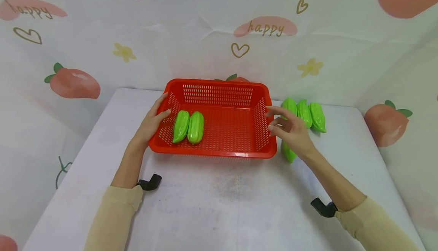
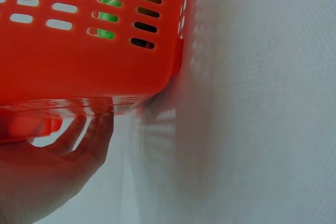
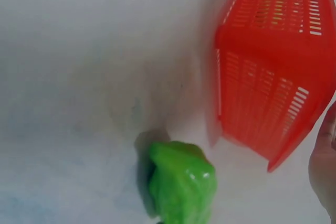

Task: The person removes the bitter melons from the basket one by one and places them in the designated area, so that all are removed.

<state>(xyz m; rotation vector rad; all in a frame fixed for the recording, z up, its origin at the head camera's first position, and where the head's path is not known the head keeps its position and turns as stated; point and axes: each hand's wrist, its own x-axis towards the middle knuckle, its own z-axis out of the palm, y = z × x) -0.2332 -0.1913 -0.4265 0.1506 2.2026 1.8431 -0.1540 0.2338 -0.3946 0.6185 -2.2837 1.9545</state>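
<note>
A red plastic basket with slotted walls stands on the table. Two shiny green ridged fruits, like star fruits, lie side by side in its left part: one is the left fruit, the other the right fruit. My left hand holds the basket's left rim, thumb over the inside and fingers against the outer wall. At the opposite rim is my right hand, thumb and fingers spread and bent around the edge without a visible grip. Whether its fingertips touch the rim I cannot tell.
Several more green fruits lie right of the basket, partly hidden behind my right hand; a nearer fruit is close to the basket's side. A printed cloth hangs behind the white table.
</note>
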